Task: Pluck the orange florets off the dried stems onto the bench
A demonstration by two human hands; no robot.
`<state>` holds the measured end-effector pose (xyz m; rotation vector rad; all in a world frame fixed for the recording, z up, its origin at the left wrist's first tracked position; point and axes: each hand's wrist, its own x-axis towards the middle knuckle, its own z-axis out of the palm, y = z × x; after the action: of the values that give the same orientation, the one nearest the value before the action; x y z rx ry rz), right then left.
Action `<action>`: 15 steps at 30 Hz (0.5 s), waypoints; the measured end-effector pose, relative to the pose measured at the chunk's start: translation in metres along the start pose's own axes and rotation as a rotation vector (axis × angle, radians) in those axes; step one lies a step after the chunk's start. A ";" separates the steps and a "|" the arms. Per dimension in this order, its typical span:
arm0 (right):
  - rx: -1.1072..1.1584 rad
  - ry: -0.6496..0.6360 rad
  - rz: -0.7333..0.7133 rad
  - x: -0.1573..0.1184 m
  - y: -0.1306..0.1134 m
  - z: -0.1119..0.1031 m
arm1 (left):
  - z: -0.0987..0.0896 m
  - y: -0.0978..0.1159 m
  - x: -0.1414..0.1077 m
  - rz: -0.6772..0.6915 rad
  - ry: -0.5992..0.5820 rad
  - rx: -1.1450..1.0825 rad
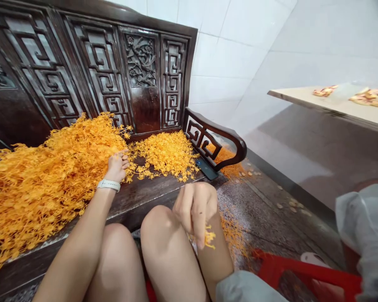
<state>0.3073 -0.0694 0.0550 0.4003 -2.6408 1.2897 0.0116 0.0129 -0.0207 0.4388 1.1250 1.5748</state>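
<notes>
My left hand (pixel 117 165), with a pale watch band at the wrist, is at the right edge of a big heap of orange plastic pieces (pixel 66 167) on the carved wooden bench. Its fingers are curled in; whatever they may hold is too small to make out. Right of it lies a smaller pile of loose orange pieces (pixel 166 153). Over my right knee, my right hand (pixel 197 207) points downward with its fingers closed on an orange piece (pixel 209 237).
A dark phone (pixel 207 168) lies by the bench's armrest (pixel 236 147). Orange bits (pixel 233 235) litter the floor near a red stool (pixel 280 268). A wooden board (pixel 340 107) juts in at the right, and grey cloth (pixel 368 226) shows below it.
</notes>
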 end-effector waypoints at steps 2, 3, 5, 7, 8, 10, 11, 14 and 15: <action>0.273 0.034 -0.191 0.003 0.011 -0.002 | 0.000 -0.002 -0.005 0.032 -0.059 0.080; 0.432 0.156 -0.313 0.008 0.020 -0.004 | 0.002 -0.003 -0.008 0.051 -0.082 0.151; 0.640 0.640 -0.412 0.023 0.041 -0.012 | 0.005 -0.007 -0.013 0.094 -0.125 0.339; 0.799 1.228 -0.266 0.038 0.065 -0.021 | 0.007 -0.010 -0.015 0.186 -0.141 0.525; 0.869 1.451 -0.127 0.043 0.076 -0.024 | 0.007 -0.011 -0.015 0.236 -0.148 0.602; 0.984 1.683 0.091 0.048 0.095 -0.026 | 0.005 -0.013 -0.014 0.298 -0.199 0.715; 1.018 1.739 0.149 0.047 0.102 -0.024 | 0.004 -0.014 -0.014 0.298 -0.244 0.764; 0.949 1.802 0.213 0.040 0.114 -0.013 | 0.004 -0.016 -0.013 0.235 -0.339 0.902; 0.871 1.807 0.225 0.038 0.116 -0.009 | 0.005 -0.018 -0.013 0.219 -0.347 0.942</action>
<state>0.2351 -0.0003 -0.0152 -0.7066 -0.5969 1.5231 0.0294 0.0027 -0.0294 1.4348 1.5232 0.9894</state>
